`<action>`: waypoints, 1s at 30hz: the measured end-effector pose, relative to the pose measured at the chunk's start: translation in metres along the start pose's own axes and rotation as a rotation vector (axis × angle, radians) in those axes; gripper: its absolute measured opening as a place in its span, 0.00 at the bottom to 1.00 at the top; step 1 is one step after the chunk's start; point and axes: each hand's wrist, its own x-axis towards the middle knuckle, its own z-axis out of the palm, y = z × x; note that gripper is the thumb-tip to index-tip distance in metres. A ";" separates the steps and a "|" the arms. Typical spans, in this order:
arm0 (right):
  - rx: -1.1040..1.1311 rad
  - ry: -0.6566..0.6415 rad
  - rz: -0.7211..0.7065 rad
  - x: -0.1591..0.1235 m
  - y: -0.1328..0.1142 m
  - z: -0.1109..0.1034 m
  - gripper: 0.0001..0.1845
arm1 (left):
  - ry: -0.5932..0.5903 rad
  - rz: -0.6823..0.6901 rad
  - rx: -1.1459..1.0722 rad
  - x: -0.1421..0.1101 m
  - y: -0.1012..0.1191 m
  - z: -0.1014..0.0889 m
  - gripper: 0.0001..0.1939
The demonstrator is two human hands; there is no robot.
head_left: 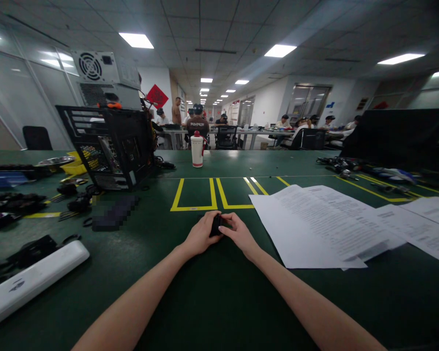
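Between my hands, close over the green table (205,302), is a small black object (216,225); its kind cannot be made out. My left hand (202,233) wraps round its left side, with fingers over the top and thumb low at the front. From the right, my right hand (239,234) pinches the same object with thumb and fingertips. Much of it is hidden by the fingers. Just beyond lie yellow tape outlines (193,208) on the tabletop. Printed paper sheets (307,229) rest to the right of my right hand.
At left stand an open black computer case (113,146) and a power supply (95,68) on top. A white power strip (36,278) and black cables (14,202) lie nearer. A white bottle (197,151) stands beyond the tape. Several people sit at far tables.
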 end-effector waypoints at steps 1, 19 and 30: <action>0.006 0.007 -0.013 0.000 0.001 0.000 0.13 | 0.005 0.001 0.002 0.000 0.000 0.000 0.31; 0.018 -0.012 -0.007 -0.002 -0.002 -0.002 0.11 | -0.006 -0.020 -0.001 0.000 0.000 0.000 0.31; 0.004 -0.061 0.036 0.000 0.002 -0.006 0.17 | 0.001 -0.007 0.019 0.000 -0.001 0.002 0.30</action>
